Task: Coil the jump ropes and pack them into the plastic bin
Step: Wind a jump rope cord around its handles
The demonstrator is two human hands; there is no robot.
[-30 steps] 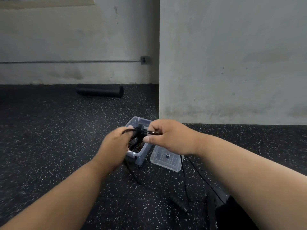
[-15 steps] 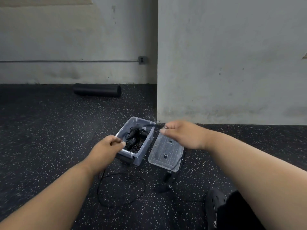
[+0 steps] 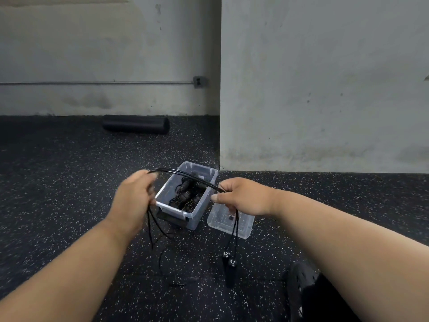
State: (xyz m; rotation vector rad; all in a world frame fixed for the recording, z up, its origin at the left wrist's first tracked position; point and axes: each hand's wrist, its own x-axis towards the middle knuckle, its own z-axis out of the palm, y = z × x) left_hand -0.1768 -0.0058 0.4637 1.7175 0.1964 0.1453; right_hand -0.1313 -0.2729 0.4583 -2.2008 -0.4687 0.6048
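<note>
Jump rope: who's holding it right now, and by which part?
Both hands grip the jump rope by its cord: left hand and right hand at either end of the arched span. The handles dangle free below the right.

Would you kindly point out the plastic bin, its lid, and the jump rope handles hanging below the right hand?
plastic bin (image 3: 195, 219): head view, near right corner of its clear wall.
lid (image 3: 243, 225): head view, bare right part.
jump rope handles (image 3: 229, 269): head view, middle of the black grips.
</note>
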